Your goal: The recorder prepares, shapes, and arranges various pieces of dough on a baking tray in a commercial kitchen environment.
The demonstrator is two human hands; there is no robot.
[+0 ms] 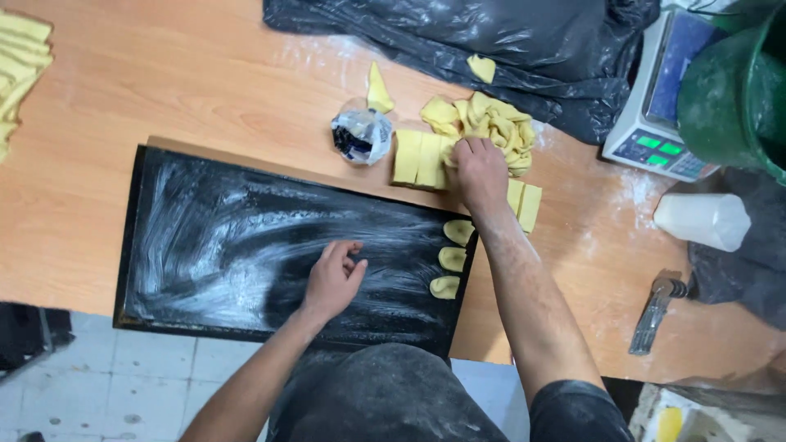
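Observation:
A black baking tray (205, 237) smeared with white flour lies on the wooden table. Three small yellow dough pieces (453, 259) sit in a column at its right end. My left hand (334, 278) rests on the tray's floured surface, fingers loosely apart, holding nothing. My right hand (481, 172) reaches past the tray's far edge and closes on a piece from the heap of yellow dough strips (483, 123). Cut rectangular dough pieces (417, 157) lie beside that hand.
A crumpled clear plastic wrap (363, 133) sits left of the dough. Black plastic sheeting (491, 41) covers the table's far side. A digital scale (663, 90), a green bucket (737, 90), a white container (702, 219) and a metal tool (652, 315) stand at right. More dough (20, 57) lies far left.

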